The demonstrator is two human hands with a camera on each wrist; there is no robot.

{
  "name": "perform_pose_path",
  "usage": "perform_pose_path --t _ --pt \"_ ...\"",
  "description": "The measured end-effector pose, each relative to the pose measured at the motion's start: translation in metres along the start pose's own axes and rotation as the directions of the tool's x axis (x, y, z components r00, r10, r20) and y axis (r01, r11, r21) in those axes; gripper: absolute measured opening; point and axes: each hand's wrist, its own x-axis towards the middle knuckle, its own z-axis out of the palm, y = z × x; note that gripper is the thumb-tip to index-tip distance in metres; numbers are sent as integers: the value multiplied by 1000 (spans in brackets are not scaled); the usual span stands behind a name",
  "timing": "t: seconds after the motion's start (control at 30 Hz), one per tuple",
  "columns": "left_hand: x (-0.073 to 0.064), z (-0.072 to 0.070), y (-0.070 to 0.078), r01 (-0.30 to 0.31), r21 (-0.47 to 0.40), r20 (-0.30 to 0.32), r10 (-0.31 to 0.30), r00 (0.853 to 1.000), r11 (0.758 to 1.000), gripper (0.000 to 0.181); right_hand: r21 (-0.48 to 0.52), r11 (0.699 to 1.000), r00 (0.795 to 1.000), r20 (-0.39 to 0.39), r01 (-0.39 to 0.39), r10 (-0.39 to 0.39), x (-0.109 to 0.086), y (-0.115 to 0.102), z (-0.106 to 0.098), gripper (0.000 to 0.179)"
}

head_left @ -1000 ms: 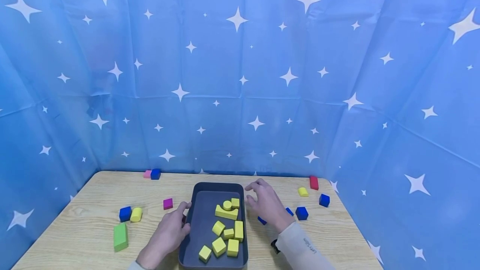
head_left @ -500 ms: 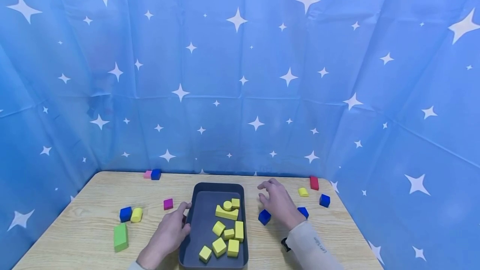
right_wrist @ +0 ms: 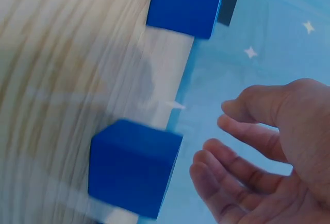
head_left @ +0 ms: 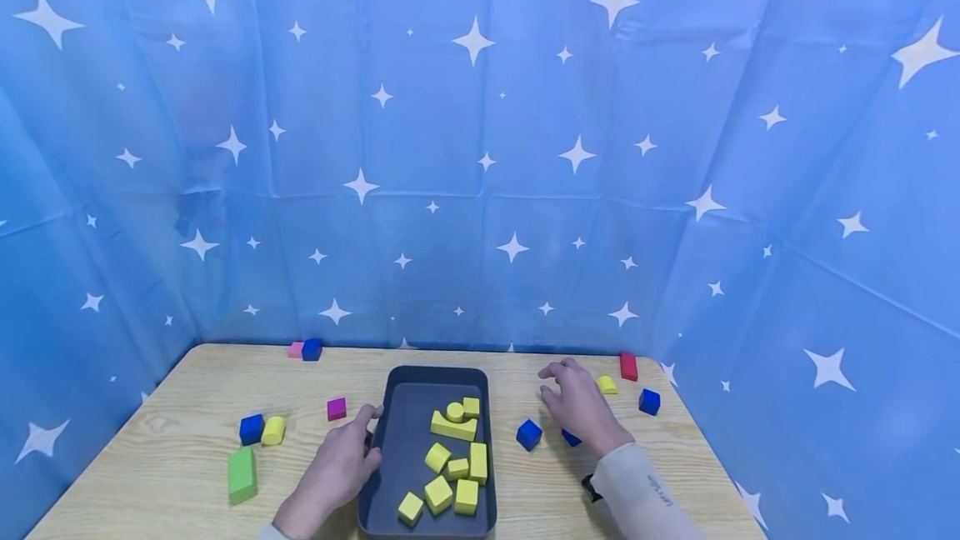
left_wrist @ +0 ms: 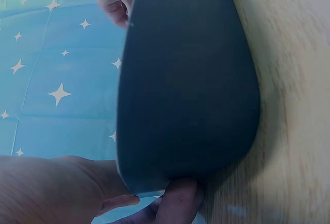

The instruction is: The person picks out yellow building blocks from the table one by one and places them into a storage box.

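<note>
In the head view, my left hand (head_left: 337, 461) holds the dark tray (head_left: 405, 457) at its left wall. The left wrist view shows a finger (left_wrist: 181, 198) against the tray's outer side near a corner. Several yellow blocks (head_left: 438, 493) lie in the tray, mostly toward its right and near side. My right hand (head_left: 581, 402) is over the table right of the tray, its fingers loosely bent with nothing between them. One blue block (head_left: 528, 435) sits left of that hand, and another blue block (head_left: 572, 437) is partly hidden beneath it.
At right are a yellow block (head_left: 607, 385), a red block (head_left: 628, 366) and a further blue cube (head_left: 649, 402). The left side holds a green block (head_left: 242, 475), a yellow cylinder (head_left: 273, 430), a magenta cube (head_left: 337, 408) and more blocks. A star-patterned curtain (head_left: 480, 148) encloses the table.
My right hand has moved rightward, away from the tray's right rim, uncovering the nearer blue block and passing over the other one. The left hand and tray have stayed put.
</note>
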Motion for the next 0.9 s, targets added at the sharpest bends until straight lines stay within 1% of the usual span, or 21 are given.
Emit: perform_pose_path --t 0.3,0.53,0.9 --pt "0 0 0 -2 1 1 2 1000 1000 58 7 999 999 -4 -37 37 -4 16 -8 25" --pt "-1 1 -1 -3 8 -2 3 1000 1000 58 11 999 999 -12 -37 38 -3 25 -11 23" --pt "-1 -1 0 -8 11 -8 8 1000 1000 58 -17 998 998 -12 -62 62 -1 37 -16 24"
